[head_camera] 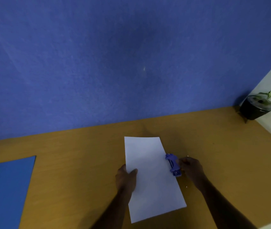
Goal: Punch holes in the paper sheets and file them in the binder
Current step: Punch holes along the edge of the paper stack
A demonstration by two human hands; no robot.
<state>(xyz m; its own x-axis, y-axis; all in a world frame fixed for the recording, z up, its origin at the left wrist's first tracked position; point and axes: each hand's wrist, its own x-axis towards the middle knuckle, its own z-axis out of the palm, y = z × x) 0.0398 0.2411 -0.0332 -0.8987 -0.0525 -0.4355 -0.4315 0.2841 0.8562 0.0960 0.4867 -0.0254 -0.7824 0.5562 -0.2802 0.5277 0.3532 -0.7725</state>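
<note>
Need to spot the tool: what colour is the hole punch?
Blue-purple; the hole punch sits at the paper's right edge, head view.

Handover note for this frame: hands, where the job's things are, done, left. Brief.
Left hand: grips the left edge of the white paper, thumb on top.
Right hand: closed on the blue hole punch, which sits at the paper's right edge, about mid-length.
Blue binder: lies shut on the wooden desk, far left, apart from the paper.
Potted plant: back right corner, out of the way.
Done: a few white specks lie near the punch, possibly chads; whether this sheet has holes cannot be seen.
Left: finish the punch, open the binder, file the paper.
</note>
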